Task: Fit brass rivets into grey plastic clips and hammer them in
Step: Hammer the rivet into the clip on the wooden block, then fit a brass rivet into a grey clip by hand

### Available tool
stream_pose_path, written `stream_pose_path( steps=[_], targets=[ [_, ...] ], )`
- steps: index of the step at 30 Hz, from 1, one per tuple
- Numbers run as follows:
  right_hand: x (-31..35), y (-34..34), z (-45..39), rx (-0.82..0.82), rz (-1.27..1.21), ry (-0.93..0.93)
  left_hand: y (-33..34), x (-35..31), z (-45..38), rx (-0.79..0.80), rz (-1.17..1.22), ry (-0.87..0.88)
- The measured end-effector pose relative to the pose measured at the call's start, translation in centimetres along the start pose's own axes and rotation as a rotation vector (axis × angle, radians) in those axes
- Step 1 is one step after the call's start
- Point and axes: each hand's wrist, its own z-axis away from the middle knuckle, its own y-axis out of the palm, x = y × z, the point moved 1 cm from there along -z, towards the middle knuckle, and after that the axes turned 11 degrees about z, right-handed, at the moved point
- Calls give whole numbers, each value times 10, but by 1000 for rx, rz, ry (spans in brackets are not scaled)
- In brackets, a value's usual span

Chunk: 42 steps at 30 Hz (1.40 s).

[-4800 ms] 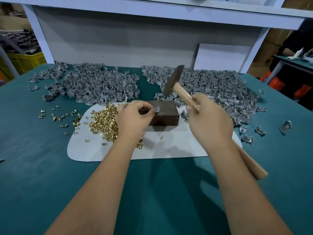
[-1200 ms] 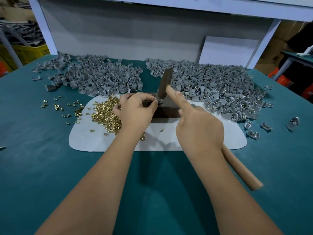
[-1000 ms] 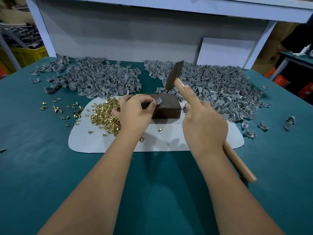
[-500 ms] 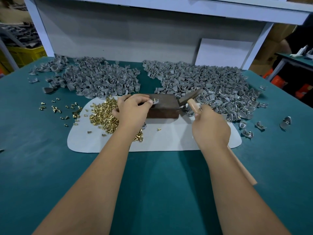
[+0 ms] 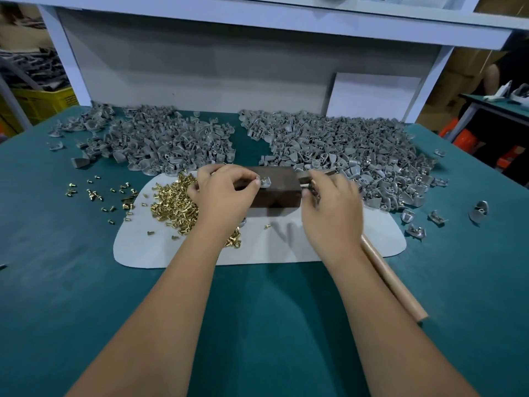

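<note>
My left hand (image 5: 223,196) pinches a small grey clip (image 5: 266,183) with a brass rivet in it on top of a dark block (image 5: 282,190). My right hand (image 5: 333,207) grips the hammer just behind its head. The hammer head (image 5: 305,176) lies low at the block's right end. Its wooden handle (image 5: 392,282) runs back under my wrist and rests on the table. A heap of brass rivets (image 5: 171,202) lies on the white mat (image 5: 286,247), left of the block and partly under my left hand.
Two big heaps of grey clips fill the back of the green table, one on the left (image 5: 160,141) and one on the right (image 5: 343,147). Loose rivets (image 5: 94,193) are scattered left of the mat. Several single clips (image 5: 415,230) lie to its right.
The hammer, raised over the block a second ago, has come down and now lies flat at the block's right end. My left hand has stayed on the clip.
</note>
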Motion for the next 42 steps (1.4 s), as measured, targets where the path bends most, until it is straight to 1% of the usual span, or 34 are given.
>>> stream_pose_path(
  steps=[2,3,4,6,8,10,12,13,15,18,19,20,22,24,26,27,29,31,32,34,36,37,38,39,42],
  targets=[
    [12,4,4,104,-351,24,-1,-4,2,-8,30,74],
    [17,6,7,147,-461,45,-2,-5,3,-13,65,108],
    [21,7,10,182,-526,63,-2,-7,4,-5,113,134],
    [24,12,11,239,-620,102,-2,-9,6,63,196,174],
    [25,15,11,269,-708,144,-2,-12,7,137,206,203],
    [27,16,11,277,-796,215,0,-12,6,170,190,223],
    [28,15,6,279,-839,266,2,-10,6,167,191,220],
    [28,13,0,281,-814,284,2,-10,7,148,195,208],
    [28,10,-21,284,-753,329,1,-9,6,80,200,174],
    [25,3,-67,212,-763,369,-2,-4,2,-55,166,115],
    [25,2,-77,178,-677,352,-3,-2,0,-91,149,84],
    [25,4,-81,138,-540,324,-3,0,-1,-123,140,52],
    [32,14,-67,73,-277,251,-3,3,-4,-168,117,17],
    [44,28,-38,38,-148,142,-2,6,-8,-178,80,29],
    [55,34,-16,1,-83,-75,-3,9,-13,-160,15,69],
    [59,35,-12,-42,-78,-193,-5,10,-15,-156,-13,84],
    [67,32,-9,-103,-169,-361,-10,16,-17,-187,-57,75],
    [76,30,-1,-29,-309,-475,-18,24,-19,-253,-152,-2],
    [79,31,5,26,-330,-509,-22,28,-20,-278,-190,-54],
    [81,32,12,107,-299,-515,-30,33,-23,-306,-191,-134],
    [79,32,11,174,-259,-484,-38,34,-30,-334,-151,-180],
    [78,32,9,209,-236,-490,-41,33,-36,-337,-172,-197],
    [76,33,8,256,-217,-514,-43,33,-43,-314,-230,-215],
    [75,34,6,316,-204,-553,-43,34,-50,-257,-309,-229],
    [73,38,6,477,-142,-668,-42,45,-66,27,-513,-258]
  ],
)
